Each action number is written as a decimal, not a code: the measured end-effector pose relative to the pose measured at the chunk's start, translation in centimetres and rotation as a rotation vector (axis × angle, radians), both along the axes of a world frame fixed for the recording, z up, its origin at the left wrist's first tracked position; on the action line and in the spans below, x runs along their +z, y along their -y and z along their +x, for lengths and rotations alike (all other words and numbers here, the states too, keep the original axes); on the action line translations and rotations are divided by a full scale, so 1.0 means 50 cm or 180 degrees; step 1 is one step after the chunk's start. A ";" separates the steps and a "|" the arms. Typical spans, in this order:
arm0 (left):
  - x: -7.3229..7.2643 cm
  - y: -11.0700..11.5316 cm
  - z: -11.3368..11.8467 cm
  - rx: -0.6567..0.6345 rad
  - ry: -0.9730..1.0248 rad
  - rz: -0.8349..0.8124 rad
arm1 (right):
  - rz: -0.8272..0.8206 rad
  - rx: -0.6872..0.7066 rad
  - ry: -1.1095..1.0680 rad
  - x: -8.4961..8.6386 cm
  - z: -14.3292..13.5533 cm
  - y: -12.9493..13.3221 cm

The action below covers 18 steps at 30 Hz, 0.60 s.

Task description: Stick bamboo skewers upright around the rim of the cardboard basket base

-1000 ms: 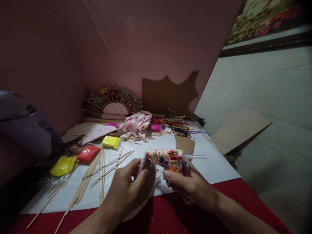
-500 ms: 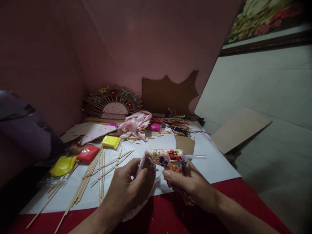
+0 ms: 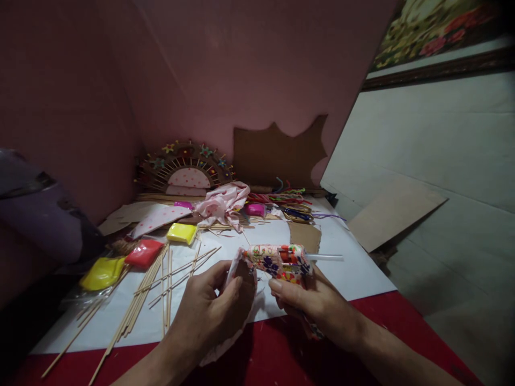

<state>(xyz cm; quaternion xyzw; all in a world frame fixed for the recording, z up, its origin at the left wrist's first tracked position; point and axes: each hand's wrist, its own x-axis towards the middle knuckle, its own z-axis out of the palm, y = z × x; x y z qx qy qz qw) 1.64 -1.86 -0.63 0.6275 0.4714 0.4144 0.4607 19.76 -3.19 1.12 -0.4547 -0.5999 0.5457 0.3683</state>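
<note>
Head view: left hand (image 3: 217, 305) pinches card (image 3: 247, 295), right hand (image 3: 322, 303) grips glue gun (image 3: 269, 262), nozzle (image 3: 244, 255) by card's top edge. Cloth (image 3: 225, 347) below seems not yet glued; fan (image 3: 189, 178) behind looks assembled.

From here the right hand (image 3: 317, 304) hides part of that glue gun (image 3: 277, 261), bench (image 3: 388, 324) cut off at its near edge

No legible text, no readable labels, brands, numbers or signs
</note>
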 end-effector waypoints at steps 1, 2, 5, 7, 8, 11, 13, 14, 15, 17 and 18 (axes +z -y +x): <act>-0.001 0.000 -0.001 -0.0021 0.0015 -0.0021 | -0.0009 0.0012 0.0025 0.001 0.000 0.000; -0.001 0.000 -0.001 -0.0029 0.0022 -0.0038 | -0.0020 0.0027 0.0045 0.002 0.000 0.001; 0.000 0.001 -0.004 -0.0037 0.0098 -0.0118 | -0.0015 0.0050 0.0043 0.007 -0.002 0.002; 0.001 0.002 -0.006 -0.0075 0.0317 -0.0224 | 0.0018 0.0051 0.0001 0.011 -0.003 0.003; 0.002 0.002 -0.007 -0.0092 0.0462 -0.0299 | 0.0033 0.0050 -0.0005 0.012 -0.003 0.003; 0.003 -0.002 -0.010 -0.0185 0.0868 -0.0582 | 0.0037 0.0015 0.0004 0.013 -0.005 0.002; 0.003 -0.006 -0.011 -0.0256 0.1004 -0.0716 | 0.0019 -0.0022 -0.0020 0.013 -0.006 0.002; 0.003 -0.008 -0.011 -0.0277 0.1025 -0.0745 | 0.0011 -0.0025 -0.0040 0.012 -0.006 0.002; 0.002 -0.010 -0.011 -0.0280 0.1019 -0.0747 | 0.0001 -0.0024 -0.0062 0.012 -0.007 0.002; -0.001 -0.012 -0.010 -0.0262 0.0997 -0.0757 | -0.0011 -0.0006 -0.0088 0.010 -0.006 0.002; -0.002 -0.012 -0.010 -0.0269 0.1000 -0.0775 | -0.0020 0.0001 -0.0088 0.009 -0.006 0.002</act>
